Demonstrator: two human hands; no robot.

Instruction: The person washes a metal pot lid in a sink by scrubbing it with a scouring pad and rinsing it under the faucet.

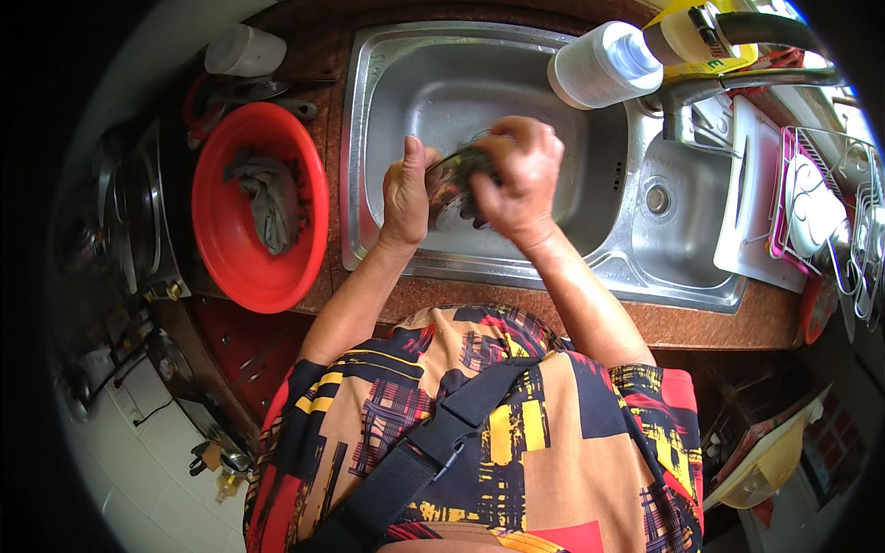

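Both hands are over the large basin of a stainless steel sink (608, 235). My left hand (408, 193) grips the near-left side of a dark, shiny vessel (446, 190), thumb raised; what kind of vessel it is cannot be told. My right hand (518, 180), blurred, holds a dark scrubber or wad (477, 166) against it, its fingers curled. Part of the vessel is hidden by the fingers. Left of the sink stands a red plastic basin (259, 294) with a crumpled grey cloth (266, 200) in it.
A white cylindrical filter housing (601, 66) and the faucet (681, 110) hang over the sink's right part. Beyond the small basin (681, 242) stand a white cutting board (750, 200) and a wire dish rack (830, 138). A white plastic tub (247, 51) and utensils lie at the back left.
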